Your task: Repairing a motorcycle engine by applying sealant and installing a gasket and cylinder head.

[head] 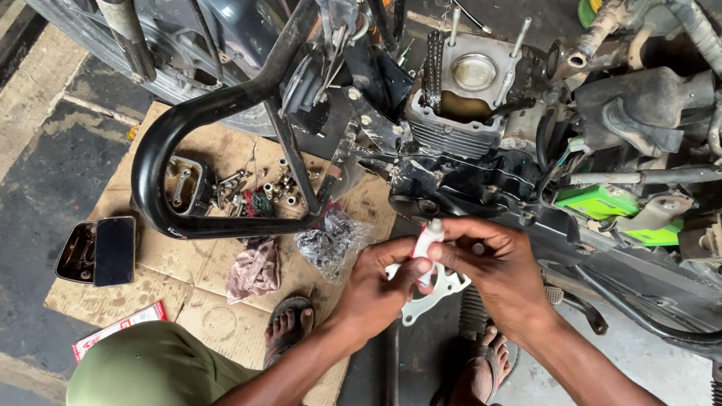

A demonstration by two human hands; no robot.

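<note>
A small white tube with a red band [426,244] stands upright between my two hands, low in front of the stripped grey motorcycle engine [459,99]. Beneath it I hold a flat white gasket with cut-out holes [433,296]. My left hand [378,286] is curled shut around gasket and tube; my right hand [493,265] pinches the tube's top. Loose bolts lie on brown cardboard [192,271] to my left.

between the fingers [425,264]: small tube [429,238], smooth white plastic with red | under them: gasket [438,297], thin matt whitish sheet | above: engine cylinder [463,108], dull ribbed grey metal | left: cardboard [200,285], rough brown; rag [254,268], faded pink cloth
</note>
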